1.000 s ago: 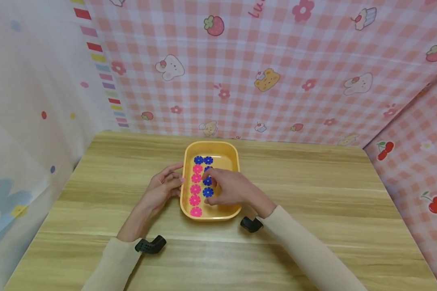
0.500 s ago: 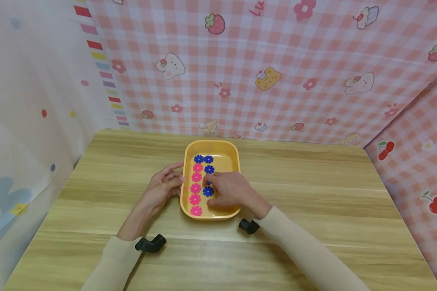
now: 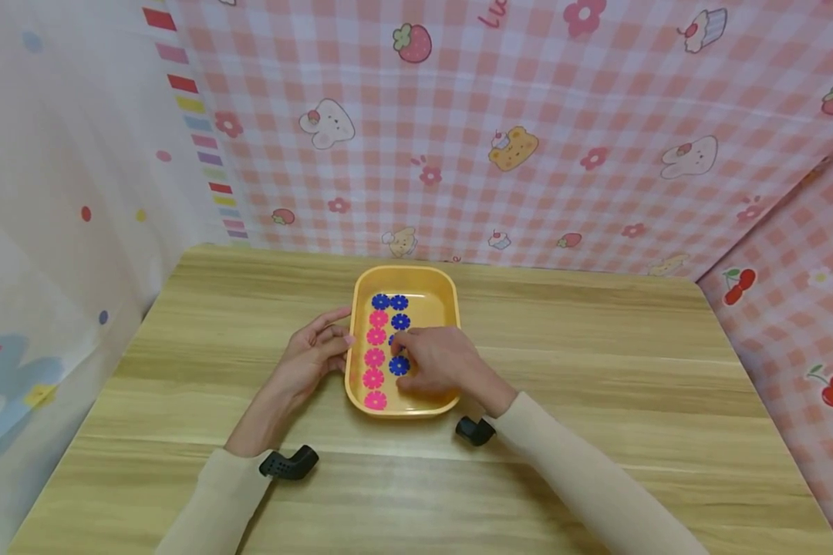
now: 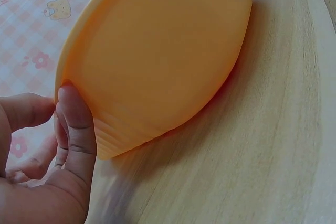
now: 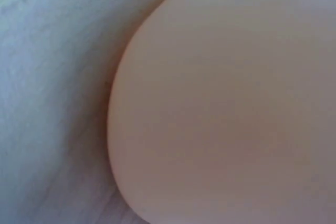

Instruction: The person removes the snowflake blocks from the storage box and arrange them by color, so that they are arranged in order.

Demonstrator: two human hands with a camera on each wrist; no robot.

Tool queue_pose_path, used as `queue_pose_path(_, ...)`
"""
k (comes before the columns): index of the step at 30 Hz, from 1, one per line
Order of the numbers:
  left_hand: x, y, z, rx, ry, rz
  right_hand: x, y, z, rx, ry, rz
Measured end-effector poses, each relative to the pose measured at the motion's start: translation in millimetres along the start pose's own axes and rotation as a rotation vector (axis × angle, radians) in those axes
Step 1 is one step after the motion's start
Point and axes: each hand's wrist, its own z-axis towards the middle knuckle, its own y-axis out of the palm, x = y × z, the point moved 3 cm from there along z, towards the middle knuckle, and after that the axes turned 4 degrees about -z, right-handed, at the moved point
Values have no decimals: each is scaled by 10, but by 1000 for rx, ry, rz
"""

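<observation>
In the head view, my left hand (image 3: 314,351) holds the left side of a yellow tray (image 3: 455,308). In the left wrist view, a digit meets the tray's rim while other fingers (image 4: 76,121) press its outer wall. Inside lie two columns of flat snowflake discs. Pink discs (image 3: 373,378) fill most of the left column, with a blue one (image 3: 380,301) at its top; the right column is blue. My right hand (image 3: 440,358) reaches over the tray, its fingertips on a mostly covered blue disc (image 3: 392,340). Its thumb stands apart, below another blue disc (image 3: 399,365).
The tray rests on a wooden table (image 3: 597,370), near its back edge. A pink checked cloth (image 3: 458,108) hangs behind, with more cloth at both sides. The right wrist view shows only a blurred, pale rounded surface (image 5: 220,103).
My right hand has shifted slightly down and right, uncovering the second blue disc of the right column. My left hand keeps its place at the tray.
</observation>
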Motion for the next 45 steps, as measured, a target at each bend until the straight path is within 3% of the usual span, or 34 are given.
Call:
queue_pose_path(10, 6, 10, -1, -4, 8, -26, 15, -27, -4, 5, -6, 47)
queue_pose_path(17, -1, 1, 0, 2, 4, -40, -2, -32, -3, -1, -8, 22)
queue_pose_path(31, 3, -25, -8, -2, 9, -21, -2, -20, -18, 56, -40, 59)
queue_pose_path(45, -5, -4, -9, -5, 15, -23, 67, -35, -92, 132, -87, 280)
